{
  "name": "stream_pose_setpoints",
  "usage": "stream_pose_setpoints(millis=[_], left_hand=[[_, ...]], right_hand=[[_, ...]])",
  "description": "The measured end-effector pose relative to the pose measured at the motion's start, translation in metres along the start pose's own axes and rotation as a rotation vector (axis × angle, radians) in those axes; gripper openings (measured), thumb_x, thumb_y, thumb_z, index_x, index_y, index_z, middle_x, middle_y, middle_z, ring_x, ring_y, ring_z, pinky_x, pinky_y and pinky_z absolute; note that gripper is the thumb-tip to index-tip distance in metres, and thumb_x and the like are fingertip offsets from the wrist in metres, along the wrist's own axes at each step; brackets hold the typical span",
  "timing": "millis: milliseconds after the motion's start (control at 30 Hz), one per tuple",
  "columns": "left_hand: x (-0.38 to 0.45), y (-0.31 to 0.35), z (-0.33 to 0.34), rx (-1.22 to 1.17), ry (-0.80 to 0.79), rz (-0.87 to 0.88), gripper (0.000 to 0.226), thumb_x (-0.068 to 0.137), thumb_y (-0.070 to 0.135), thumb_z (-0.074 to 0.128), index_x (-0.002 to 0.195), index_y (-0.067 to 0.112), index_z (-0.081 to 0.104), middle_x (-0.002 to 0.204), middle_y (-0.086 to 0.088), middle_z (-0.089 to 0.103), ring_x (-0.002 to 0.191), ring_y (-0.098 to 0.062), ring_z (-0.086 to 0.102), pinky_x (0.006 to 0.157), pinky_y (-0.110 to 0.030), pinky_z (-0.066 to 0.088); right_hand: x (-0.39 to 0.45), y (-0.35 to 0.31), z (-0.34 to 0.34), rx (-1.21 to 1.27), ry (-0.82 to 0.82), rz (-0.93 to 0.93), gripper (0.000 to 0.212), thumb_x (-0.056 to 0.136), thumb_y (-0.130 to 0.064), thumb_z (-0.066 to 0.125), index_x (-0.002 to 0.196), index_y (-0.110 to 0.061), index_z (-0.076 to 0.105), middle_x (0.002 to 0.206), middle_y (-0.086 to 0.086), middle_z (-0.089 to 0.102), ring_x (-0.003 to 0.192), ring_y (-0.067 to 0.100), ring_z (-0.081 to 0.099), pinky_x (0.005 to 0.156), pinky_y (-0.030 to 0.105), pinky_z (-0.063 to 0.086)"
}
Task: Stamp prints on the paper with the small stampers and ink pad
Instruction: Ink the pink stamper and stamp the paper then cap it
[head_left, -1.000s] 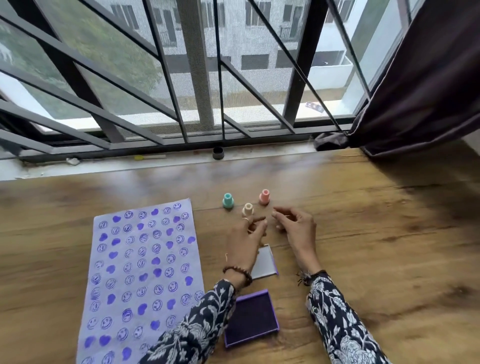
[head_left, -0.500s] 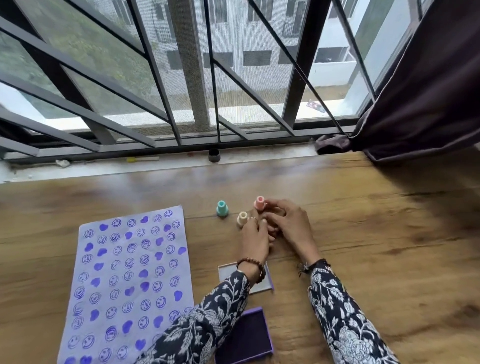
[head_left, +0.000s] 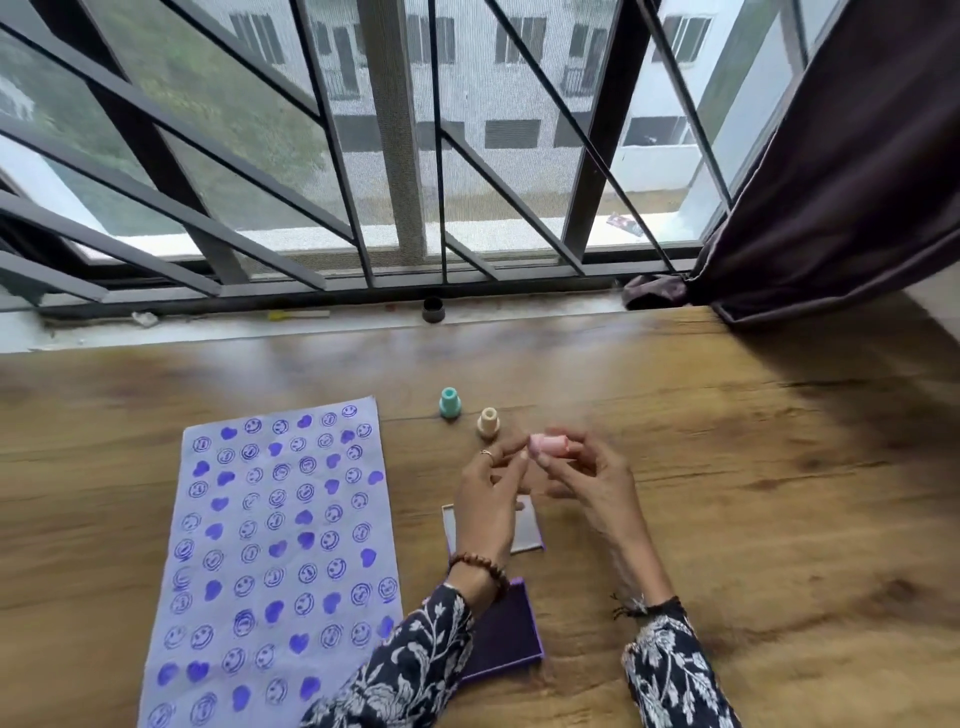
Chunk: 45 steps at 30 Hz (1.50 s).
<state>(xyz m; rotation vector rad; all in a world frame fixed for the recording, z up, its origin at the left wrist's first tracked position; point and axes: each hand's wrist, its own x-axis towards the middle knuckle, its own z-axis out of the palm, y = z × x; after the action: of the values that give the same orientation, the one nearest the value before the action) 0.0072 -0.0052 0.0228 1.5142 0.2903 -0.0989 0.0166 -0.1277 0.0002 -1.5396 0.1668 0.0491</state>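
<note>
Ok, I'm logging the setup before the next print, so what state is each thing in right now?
Pink plastic stamper: lifted, tipped sideways, held by right hand.
Left hand: fingertips at stamper.
Teal stamper: upright on table.
Beige stamper: upright on table.
Purple ink pad: open.
Clear lid: off, lying flat.
Lilac paper: flat, covered in prints.

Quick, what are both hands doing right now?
Left hand: open, fingers loose beside the pink stamper, holding nothing.
Right hand: closed on the pink stamper, lifted off the table.
</note>
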Motion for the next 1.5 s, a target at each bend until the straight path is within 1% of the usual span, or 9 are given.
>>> stream_pose_setpoints(millis=[100,333,600,700,800,1033,1200,1333,1500], left_hand=[[-0.012,0.005,-0.020,-0.102,-0.091,-0.031,0.016,0.082,0.005,0.061,0.097,0.009,0.065,0.087,-0.004,0.067,0.072,-0.002,0.063,0.059,-0.008,0.048],[-0.054,0.004,-0.060,-0.189,-0.346,-0.105,0.023,0.076,0.007,0.064,0.099,0.011,0.068,0.087,-0.002,0.074,0.082,-0.009,0.067,0.073,-0.015,0.055],[-0.078,0.004,-0.086,-0.003,-0.265,0.048,0.021,0.071,0.009,0.073,0.092,0.009,0.072,0.087,-0.002,0.075,0.082,-0.002,0.066,0.072,-0.012,0.052],[-0.081,0.000,-0.097,0.002,-0.224,0.063,0.027,0.067,-0.001,0.073,0.091,0.011,0.072,0.080,0.006,0.075,0.076,0.000,0.066,0.067,-0.010,0.051],[-0.079,-0.005,-0.112,0.029,-0.184,0.065,0.030,0.067,-0.006,0.072,0.094,0.007,0.071,0.087,-0.006,0.073,0.075,-0.001,0.067,0.069,-0.010,0.052],[-0.074,-0.023,-0.133,0.231,-0.221,0.060,0.025,0.072,-0.004,0.070,0.095,0.005,0.069,0.092,-0.009,0.070,0.067,0.012,0.062,0.066,-0.002,0.047],[-0.069,-0.035,-0.136,0.426,-0.266,0.123,0.019,0.077,0.008,0.067,0.096,0.013,0.069,0.090,-0.007,0.071,0.081,-0.007,0.059,0.073,-0.006,0.042],[-0.062,-0.040,-0.136,0.478,-0.283,0.151,0.014,0.081,0.011,0.064,0.094,0.015,0.067,0.090,0.000,0.068,0.084,-0.007,0.059,0.068,0.002,0.039],[-0.054,-0.039,-0.136,0.489,-0.360,0.116,0.005,0.086,0.019,0.058,0.090,0.023,0.059,0.093,-0.002,0.067,0.069,0.009,0.053,0.058,-0.005,0.041]], right_hand=[[-0.034,-0.004,0.007,0.112,-0.047,0.029,0.024,0.075,0.003,0.067,0.090,-0.016,0.067,0.074,-0.006,0.075,0.071,0.006,0.066,0.057,0.019,0.055],[-0.095,-0.011,0.027,0.235,-0.066,0.023,0.024,0.071,0.000,0.069,0.092,-0.011,0.072,0.079,0.000,0.076,0.079,0.009,0.069,0.068,0.016,0.054],[-0.118,-0.009,0.046,0.242,-0.070,0.053,0.030,0.064,-0.030,0.076,0.088,-0.012,0.075,0.082,0.003,0.075,0.081,0.014,0.064,0.070,0.017,0.054],[-0.125,-0.006,0.056,0.425,-0.045,0.176,0.055,0.040,-0.052,0.087,0.077,-0.013,0.077,0.070,0.000,0.075,0.066,0.006,0.066,0.061,0.014,0.054],[-0.133,0.000,0.060,0.610,0.017,0.287,0.059,0.024,-0.046,0.092,0.068,-0.010,0.076,0.061,0.000,0.073,0.054,0.004,0.066,0.052,0.013,0.054],[-0.151,0.006,0.058,0.704,0.114,0.358,0.013,0.064,-0.014,0.066,0.071,-0.009,0.076,0.068,0.002,0.075,0.056,0.004,0.067,0.052,0.013,0.054],[-0.158,0.013,0.054,0.073,0.288,0.211,0.010,0.075,-0.008,0.071,0.077,-0.017,0.073,0.078,0.005,0.073,0.070,0.008,0.064,0.062,0.014,0.054],[-0.162,0.012,0.060,-0.596,0.335,-0.018,0.008,0.076,-0.021,0.073,0.078,-0.027,0.069,0.078,-0.006,0.066,0.070,0.006,0.061,0.063,0.011,0.043],[-0.175,0.014,0.073,-1.030,0.231,-0.189,0.006,0.084,-0.014,0.064,0.089,-0.018,0.063,0.085,-0.003,0.065,0.070,0.014,0.062,0.057,0.025,0.050]])
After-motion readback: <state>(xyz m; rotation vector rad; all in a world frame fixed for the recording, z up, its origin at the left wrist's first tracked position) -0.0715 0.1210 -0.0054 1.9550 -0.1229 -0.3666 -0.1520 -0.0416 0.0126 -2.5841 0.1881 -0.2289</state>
